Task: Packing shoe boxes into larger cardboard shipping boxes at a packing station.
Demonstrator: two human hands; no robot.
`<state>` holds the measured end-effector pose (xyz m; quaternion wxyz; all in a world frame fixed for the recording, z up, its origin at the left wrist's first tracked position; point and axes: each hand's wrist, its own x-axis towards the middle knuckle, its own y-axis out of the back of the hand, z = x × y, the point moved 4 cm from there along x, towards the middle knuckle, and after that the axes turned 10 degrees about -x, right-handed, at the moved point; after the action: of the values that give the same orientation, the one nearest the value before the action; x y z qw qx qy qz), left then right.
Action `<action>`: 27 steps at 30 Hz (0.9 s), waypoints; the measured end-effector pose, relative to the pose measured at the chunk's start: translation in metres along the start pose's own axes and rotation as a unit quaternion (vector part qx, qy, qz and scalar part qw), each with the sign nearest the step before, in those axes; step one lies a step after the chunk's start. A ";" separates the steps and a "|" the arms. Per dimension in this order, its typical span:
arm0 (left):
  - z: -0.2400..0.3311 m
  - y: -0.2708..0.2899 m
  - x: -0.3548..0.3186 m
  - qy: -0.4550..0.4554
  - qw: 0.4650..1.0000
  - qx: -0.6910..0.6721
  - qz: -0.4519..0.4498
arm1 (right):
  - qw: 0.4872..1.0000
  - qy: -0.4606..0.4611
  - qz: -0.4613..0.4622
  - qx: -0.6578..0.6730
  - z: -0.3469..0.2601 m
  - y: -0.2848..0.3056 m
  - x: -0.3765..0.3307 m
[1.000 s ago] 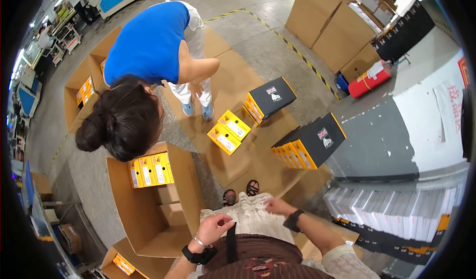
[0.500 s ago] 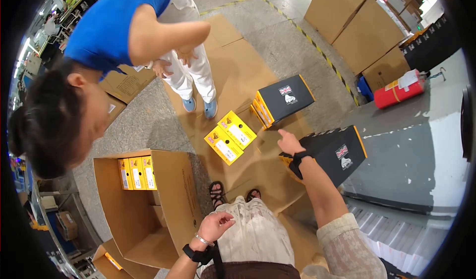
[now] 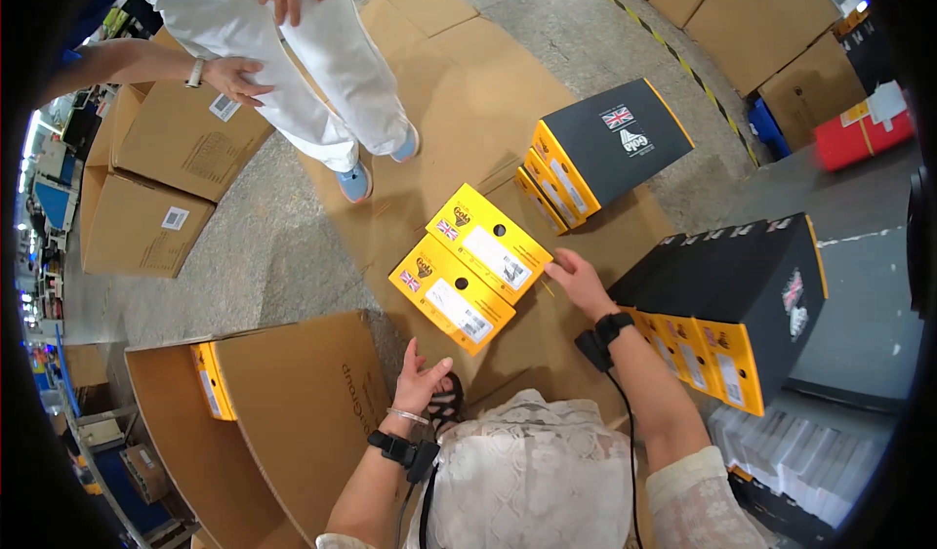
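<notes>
Two yellow shoe boxes, one farther (image 3: 485,242) and one nearer (image 3: 451,292), sit side by side in front of me with their white-labelled ends facing up. My right hand (image 3: 583,284) has its fingertips at the right corner of the farther box and does not wrap round it. My left hand (image 3: 420,378) is open, thumb and fingers apart, just short of the nearer box and touching nothing. Each of my wrists wears a black strap with a small device. Behind the pair, to the right, stands a black-sided stack of shoe boxes (image 3: 617,147).
A second black-and-yellow row of shoe boxes (image 3: 727,285) lies at the right. An open carton (image 3: 303,403) at the left holds a yellow box (image 3: 213,381). Cardboard sheeting (image 3: 449,90) covers the floor. A person in white trousers (image 3: 283,71) stands opposite, near closed cartons (image 3: 161,173).
My right hand has come down from pointing to the farther box's corner. My left hand has moved forward and opened. The view has shifted closer; the other person has straightened up.
</notes>
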<state>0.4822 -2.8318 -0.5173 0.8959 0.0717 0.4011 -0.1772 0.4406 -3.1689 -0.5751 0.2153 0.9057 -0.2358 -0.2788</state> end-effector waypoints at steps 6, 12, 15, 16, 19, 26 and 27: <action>-0.018 -0.018 0.083 -0.044 0.969 -0.222 -0.095 | 0.945 0.027 -0.251 0.210 -0.042 -0.047 0.035; -0.020 -0.012 0.102 -0.127 0.960 -0.241 -0.068 | 0.947 0.042 -0.259 0.184 -0.050 -0.054 0.033; -0.013 -0.007 0.100 -0.162 0.952 -0.255 -0.051 | 0.951 0.074 -0.267 0.137 -0.053 -0.062 0.046; -0.008 0.000 0.098 -0.176 0.952 -0.247 -0.045 | 0.952 0.087 -0.267 0.124 -0.062 -0.064 0.045; 0.037 0.047 0.077 -0.219 0.953 -0.210 0.005 | 0.941 0.131 -0.252 0.187 -0.130 -0.077 0.028; 0.062 0.141 0.092 -0.294 0.937 -0.177 0.060 | 0.947 0.272 -0.164 0.044 -0.155 -0.173 0.045; 0.029 0.172 0.124 -0.286 0.944 -0.083 0.144 | 0.948 0.286 -0.140 0.003 -0.142 -0.199 0.056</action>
<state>0.6433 -2.7122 -0.5928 0.9917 -0.0001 0.1263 -0.0256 0.6289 -3.0040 -0.5947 0.2294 0.9720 -0.0361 -0.0348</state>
